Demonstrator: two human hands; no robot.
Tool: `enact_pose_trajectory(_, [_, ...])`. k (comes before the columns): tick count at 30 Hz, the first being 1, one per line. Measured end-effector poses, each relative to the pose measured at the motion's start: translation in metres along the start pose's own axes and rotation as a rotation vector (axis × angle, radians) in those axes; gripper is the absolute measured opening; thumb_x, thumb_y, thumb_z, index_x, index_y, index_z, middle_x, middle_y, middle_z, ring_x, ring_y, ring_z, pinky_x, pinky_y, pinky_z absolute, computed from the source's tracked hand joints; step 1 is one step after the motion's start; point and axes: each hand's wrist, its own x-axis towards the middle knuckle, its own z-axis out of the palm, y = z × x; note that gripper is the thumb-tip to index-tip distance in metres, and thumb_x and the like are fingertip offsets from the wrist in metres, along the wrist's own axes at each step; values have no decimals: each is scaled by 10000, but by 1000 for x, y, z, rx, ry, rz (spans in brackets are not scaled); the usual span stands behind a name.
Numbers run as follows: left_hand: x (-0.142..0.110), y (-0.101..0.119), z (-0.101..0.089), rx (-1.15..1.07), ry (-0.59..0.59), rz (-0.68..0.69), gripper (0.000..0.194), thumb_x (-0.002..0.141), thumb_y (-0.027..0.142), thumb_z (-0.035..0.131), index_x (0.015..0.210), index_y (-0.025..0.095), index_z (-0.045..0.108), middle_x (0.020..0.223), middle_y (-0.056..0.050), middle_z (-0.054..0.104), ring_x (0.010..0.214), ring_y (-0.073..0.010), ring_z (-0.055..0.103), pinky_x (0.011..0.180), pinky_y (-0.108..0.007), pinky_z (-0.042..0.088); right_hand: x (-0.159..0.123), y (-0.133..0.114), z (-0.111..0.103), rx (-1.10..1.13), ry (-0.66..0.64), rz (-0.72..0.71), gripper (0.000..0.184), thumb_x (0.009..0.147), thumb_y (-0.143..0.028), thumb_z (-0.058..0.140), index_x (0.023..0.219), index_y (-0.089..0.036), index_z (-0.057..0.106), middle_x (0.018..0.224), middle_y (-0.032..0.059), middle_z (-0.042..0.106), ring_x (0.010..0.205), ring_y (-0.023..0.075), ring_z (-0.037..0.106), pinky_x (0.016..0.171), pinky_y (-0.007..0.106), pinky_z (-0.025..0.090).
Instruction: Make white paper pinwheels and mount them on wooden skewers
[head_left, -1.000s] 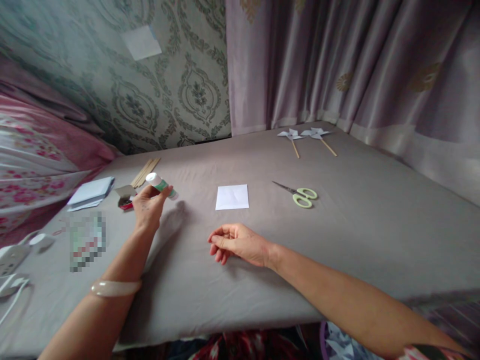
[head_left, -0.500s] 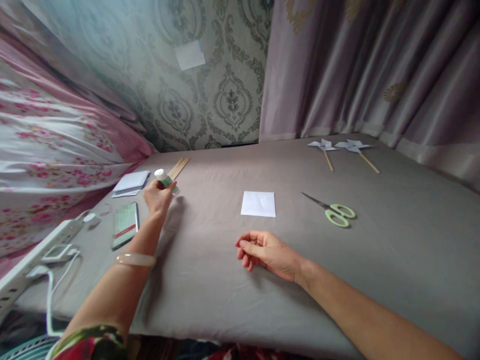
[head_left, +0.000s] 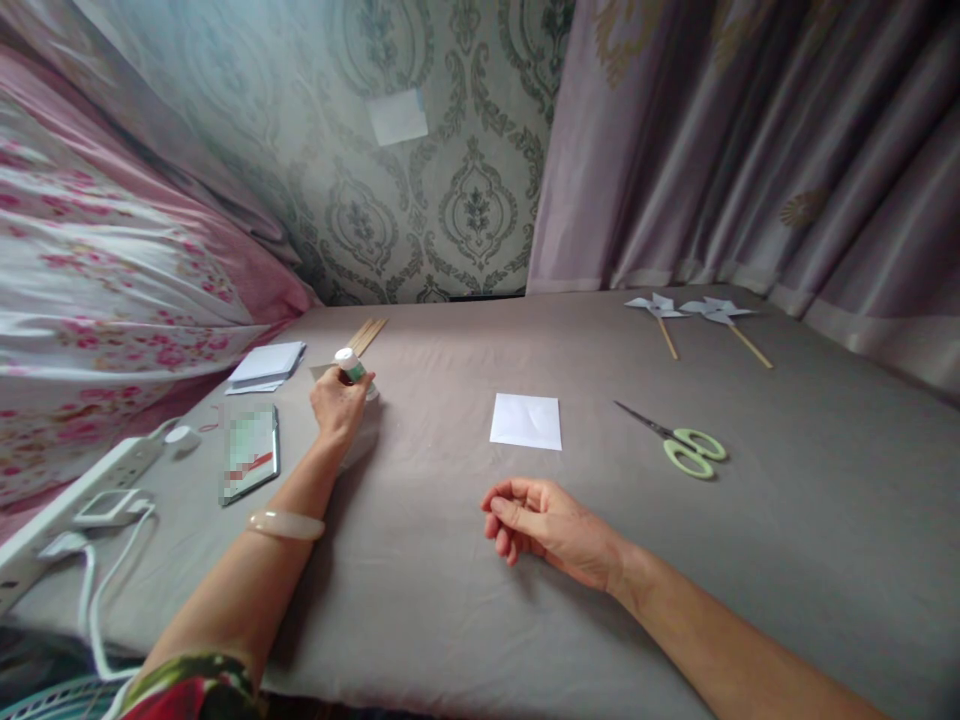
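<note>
My left hand (head_left: 339, 408) is wrapped round a small glue bottle (head_left: 349, 364) with a white cap and green label, held tilted at the left side of the bed-like surface. Its lower end shows past my fingers, and a pale patch behind the hand is too unclear to name. My right hand (head_left: 540, 525) rests in front of me with fingers loosely curled, a little apart, and nothing in them. Just beyond it lies a square of white paper (head_left: 526, 421). Scissors with light green handles (head_left: 694, 452) lie to the right, blades pointing left.
Thin wooden sticks (head_left: 369, 336) lie behind the bottle. A stack of paper (head_left: 266, 366), a phone (head_left: 250, 455) and a power strip (head_left: 112, 488) with white cables line the left edge. Two paper pinwheels (head_left: 720, 310) on sticks lie at the back right.
My left hand has moved slightly right with the glue bottle. The whole view has shifted a little; my right hand keeps its curled pose near the paper square.
</note>
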Motion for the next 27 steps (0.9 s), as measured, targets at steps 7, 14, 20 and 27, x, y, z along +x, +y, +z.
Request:
enact_pose_trajectory(7, [-1, 0, 0, 32, -21, 10, 351, 768, 437, 585, 892, 115, 646, 876, -93, 687, 804, -208, 614, 684, -276, 385, 0, 0, 0, 8, 2, 8, 434, 672, -483, 756, 848, -128, 581, 724, 5, 632, 555, 63, 574, 526, 198, 458])
enact_pose_trajectory(14, [-1, 0, 1, 52, -66, 27, 383, 754, 429, 574, 931, 99, 657, 903, -111, 693, 841, -228, 629, 698, -286, 407, 1, 0, -1, 34, -6, 12, 474, 633, -512, 770, 832, -128, 575, 698, -1, 630, 548, 66, 580, 517, 196, 457])
enact_pose_trajectory(20, [-12, -1, -17, 199, -194, -20, 395, 724, 510, 557, 807, 139, 665, 820, -131, 697, 855, -305, 641, 721, -351, 449, 1, -6, -5, -35, 15, -4, 429, 666, -487, 748, 833, -138, 563, 703, -2, 618, 551, 73, 572, 519, 206, 456])
enact_pose_trajectory(27, [-58, 19, -32, -48, -595, 335, 388, 741, 506, 548, 919, 178, 654, 865, -66, 714, 777, -218, 663, 726, -314, 502, -13, -34, -34, -973, 467, -295, 74, 830, -196, 568, 782, -167, 616, 716, 16, 637, 637, 116, 559, 626, 260, 428])
